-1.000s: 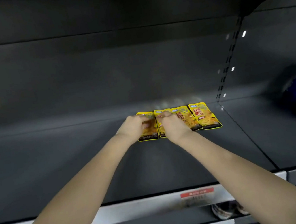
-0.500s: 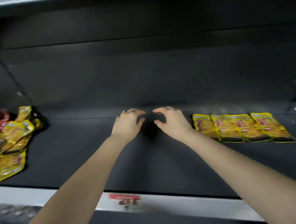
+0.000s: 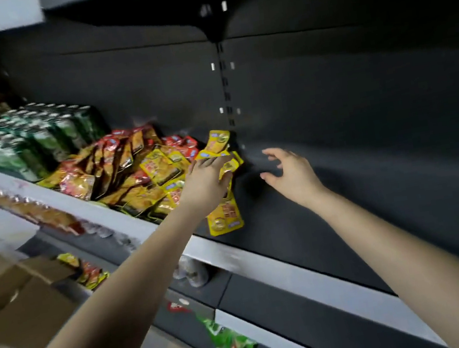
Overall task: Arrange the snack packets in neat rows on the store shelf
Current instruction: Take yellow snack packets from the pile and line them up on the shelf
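Note:
A loose heap of yellow, red and brown snack packets (image 3: 144,171) lies on the dark store shelf (image 3: 360,202), left of the upright rail. My left hand (image 3: 205,182) reaches onto the heap's right edge, fingers lying over yellow packets (image 3: 228,165); whether it grips one I cannot tell. One yellow packet (image 3: 224,217) lies flat near the shelf's front edge, just below that hand. My right hand (image 3: 291,175) hovers open over bare shelf to the right, fingers spread and holding nothing. The row of laid-out packets is out of view.
Green drink cans (image 3: 32,137) stand in rows left of the heap. A grey price rail (image 3: 265,261) runs along the shelf front. Cardboard boxes (image 3: 18,306) sit on the floor at lower left. A green packet (image 3: 232,343) hangs on a lower shelf.
My view has swung left from the laid-out yellow row to the heap. Both hands moved left with it; my left hand has reached the heap's yellow packets, my right trails open.

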